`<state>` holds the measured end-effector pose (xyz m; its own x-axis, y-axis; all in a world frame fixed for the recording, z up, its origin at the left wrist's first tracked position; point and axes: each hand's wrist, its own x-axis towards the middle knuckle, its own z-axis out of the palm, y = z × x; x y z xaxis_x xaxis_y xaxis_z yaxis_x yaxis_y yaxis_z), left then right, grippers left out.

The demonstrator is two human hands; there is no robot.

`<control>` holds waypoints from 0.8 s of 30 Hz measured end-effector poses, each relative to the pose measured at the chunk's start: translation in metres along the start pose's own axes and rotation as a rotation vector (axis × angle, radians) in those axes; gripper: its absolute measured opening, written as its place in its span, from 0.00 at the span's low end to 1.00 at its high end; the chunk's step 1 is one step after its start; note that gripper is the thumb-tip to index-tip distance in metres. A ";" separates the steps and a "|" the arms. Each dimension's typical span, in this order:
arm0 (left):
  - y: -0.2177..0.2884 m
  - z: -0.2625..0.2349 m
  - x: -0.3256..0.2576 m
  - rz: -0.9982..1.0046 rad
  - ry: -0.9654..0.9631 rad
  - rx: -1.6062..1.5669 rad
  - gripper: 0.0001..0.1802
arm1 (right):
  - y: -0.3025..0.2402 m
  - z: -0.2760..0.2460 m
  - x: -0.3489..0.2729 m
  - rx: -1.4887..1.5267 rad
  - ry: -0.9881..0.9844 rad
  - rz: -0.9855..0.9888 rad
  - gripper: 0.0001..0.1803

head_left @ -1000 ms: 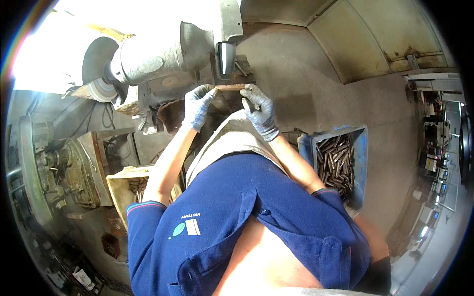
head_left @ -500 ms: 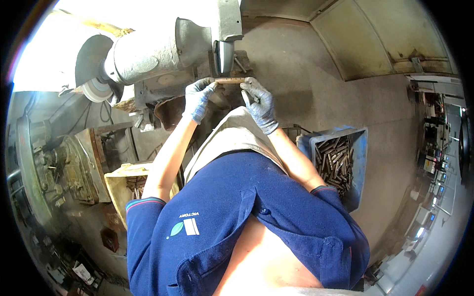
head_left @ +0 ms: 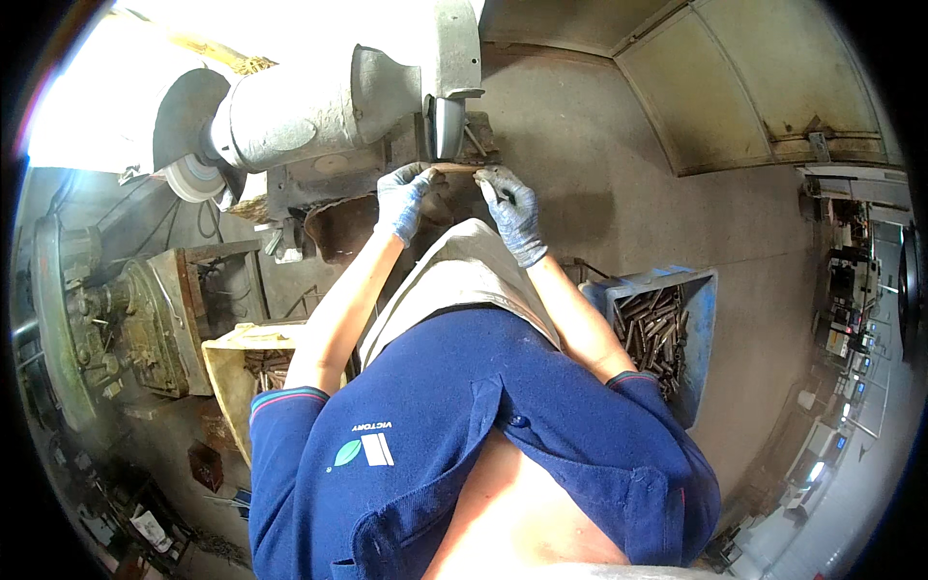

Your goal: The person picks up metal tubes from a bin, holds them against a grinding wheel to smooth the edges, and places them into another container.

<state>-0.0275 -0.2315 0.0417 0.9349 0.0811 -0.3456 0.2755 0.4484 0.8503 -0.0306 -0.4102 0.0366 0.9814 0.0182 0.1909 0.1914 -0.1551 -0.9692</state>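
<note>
A short, narrow brownish metal piece spans the gap between my two gloved hands. My left hand pinches its left end, and my right hand pinches its right end. Just beyond the piece is the wheel or belt end of a bench grinder. The piece lies right at its lower edge; whether they touch I cannot tell. Both gloves are grey-blue and soiled at the fingers.
A blue bin of similar metal pieces stands at my right. At my left is a yellowish bin with more pieces. The grinder's other end carries a pale wheel. Green machinery stands further left.
The metal piece has turned to a narrower side, and the dark spots along it no longer show. Both hands still hold its ends. The whole view has shifted slightly.
</note>
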 end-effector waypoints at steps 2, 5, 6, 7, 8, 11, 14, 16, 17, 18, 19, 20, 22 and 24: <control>0.000 0.006 0.001 -0.007 0.019 0.024 0.06 | 0.002 -0.003 0.000 -0.033 -0.009 0.015 0.06; -0.010 0.004 0.008 0.004 0.009 -0.020 0.06 | 0.004 -0.005 0.004 -0.046 -0.005 0.000 0.07; -0.011 0.004 0.009 -0.013 0.004 -0.028 0.06 | 0.007 -0.003 0.004 0.018 0.028 0.011 0.05; -0.011 0.004 0.011 -0.004 0.003 -0.012 0.06 | 0.011 -0.002 0.005 0.082 0.060 0.022 0.04; -0.012 0.004 0.013 0.006 0.003 0.004 0.06 | 0.014 -0.002 0.006 0.071 0.060 0.032 0.04; -0.006 0.005 0.008 0.014 0.040 0.022 0.06 | 0.015 0.000 0.007 0.072 0.054 0.061 0.05; 0.003 0.004 0.002 0.029 0.107 -0.024 0.04 | 0.013 0.011 0.007 0.129 0.045 0.102 0.05; -0.001 -0.012 0.008 0.045 0.159 0.023 0.03 | 0.019 0.023 0.007 0.163 0.031 0.149 0.05; -0.007 -0.025 0.013 0.056 0.165 0.052 0.04 | 0.019 0.030 0.007 0.196 0.030 0.164 0.06; -0.007 -0.031 0.014 0.064 0.166 0.082 0.04 | 0.018 0.036 0.008 0.228 0.034 0.182 0.06; -0.007 -0.036 0.015 0.071 0.167 0.113 0.05 | 0.016 0.041 0.008 0.259 0.039 0.199 0.06; -0.007 -0.040 0.017 0.072 0.174 0.112 0.05 | 0.017 0.044 0.009 0.271 0.028 0.175 0.08; -0.011 -0.040 0.020 0.049 0.157 0.125 0.05 | 0.018 0.041 0.008 0.275 0.032 0.205 0.08; -0.017 -0.032 0.022 0.043 0.132 0.105 0.05 | 0.021 0.033 0.007 0.290 0.047 0.230 0.08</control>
<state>-0.0191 -0.2089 0.0072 0.9106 0.2179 -0.3511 0.2639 0.3473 0.8999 -0.0196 -0.3808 0.0129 0.9989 -0.0307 -0.0364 -0.0319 0.1369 -0.9901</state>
